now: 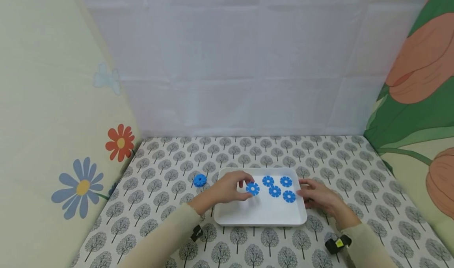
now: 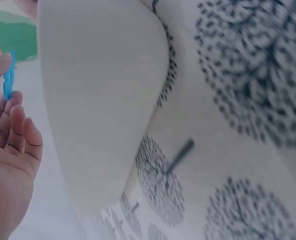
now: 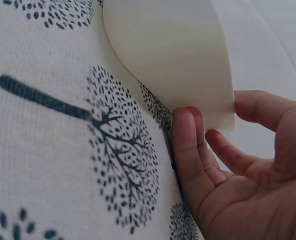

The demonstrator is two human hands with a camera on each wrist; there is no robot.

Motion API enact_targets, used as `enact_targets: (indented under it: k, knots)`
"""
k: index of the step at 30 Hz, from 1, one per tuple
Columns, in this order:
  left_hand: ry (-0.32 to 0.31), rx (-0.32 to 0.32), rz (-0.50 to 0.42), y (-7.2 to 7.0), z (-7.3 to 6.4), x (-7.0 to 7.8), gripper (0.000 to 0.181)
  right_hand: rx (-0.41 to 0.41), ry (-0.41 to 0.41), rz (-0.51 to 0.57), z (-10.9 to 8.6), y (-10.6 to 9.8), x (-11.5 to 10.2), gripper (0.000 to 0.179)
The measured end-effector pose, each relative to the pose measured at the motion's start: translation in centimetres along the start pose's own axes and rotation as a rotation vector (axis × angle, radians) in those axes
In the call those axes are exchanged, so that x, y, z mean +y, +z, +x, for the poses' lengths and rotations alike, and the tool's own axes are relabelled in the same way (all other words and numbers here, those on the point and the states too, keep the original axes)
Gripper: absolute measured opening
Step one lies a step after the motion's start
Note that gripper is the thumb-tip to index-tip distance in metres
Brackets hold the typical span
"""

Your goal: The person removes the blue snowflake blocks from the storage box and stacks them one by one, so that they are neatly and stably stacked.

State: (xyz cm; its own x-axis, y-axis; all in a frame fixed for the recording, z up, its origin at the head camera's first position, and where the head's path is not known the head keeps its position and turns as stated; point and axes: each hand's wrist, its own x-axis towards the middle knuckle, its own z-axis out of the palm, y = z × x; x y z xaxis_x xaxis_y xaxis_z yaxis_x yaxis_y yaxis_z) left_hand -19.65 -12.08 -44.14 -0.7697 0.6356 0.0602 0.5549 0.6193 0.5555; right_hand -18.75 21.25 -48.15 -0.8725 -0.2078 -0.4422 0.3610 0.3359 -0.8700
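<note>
Between the thumb and fingertips of my left hand I pinch a blue notched disc, which hangs over the left half of a white rectangular tray. Edge-on, the same disc shows in the left wrist view. My right hand holds the tray by its right side. In the right wrist view its thumb is at the rim and its fingers lie along the outside of the tray wall. Several more blue discs lie flat inside the tray, toward its right half.
Left of the tray, a small stack of blue discs sits on the tree-patterned tablecloth. A white sheet hangs behind the table, and flower-printed panels flank it on both sides.
</note>
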Motion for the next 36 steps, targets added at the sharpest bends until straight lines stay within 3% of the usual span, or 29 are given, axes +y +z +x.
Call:
enact_targets:
  k: [14,22,26,36]
  knots:
    - [-0.128,0.104,-0.005,-2.0,-2.9,-2.5,0.039,0.009,-0.019,0.007,0.0,0.2,0.1,0.066]
    - [-0.149,0.226,-0.031,-4.0,-4.8,-4.7,0.039,0.021,-0.006,0.005,0.0,0.1,0.0,0.066]
    - [-0.188,0.270,-0.031,-4.8,-5.5,-5.6,0.043,0.019,-0.006,0.005,0.0,0.1,0.0,0.065]
    - [-0.285,0.317,-0.023,-5.5,-7.3,-7.8,0.040,0.026,0.004,0.006,0.0,0.2,-0.3,0.064]
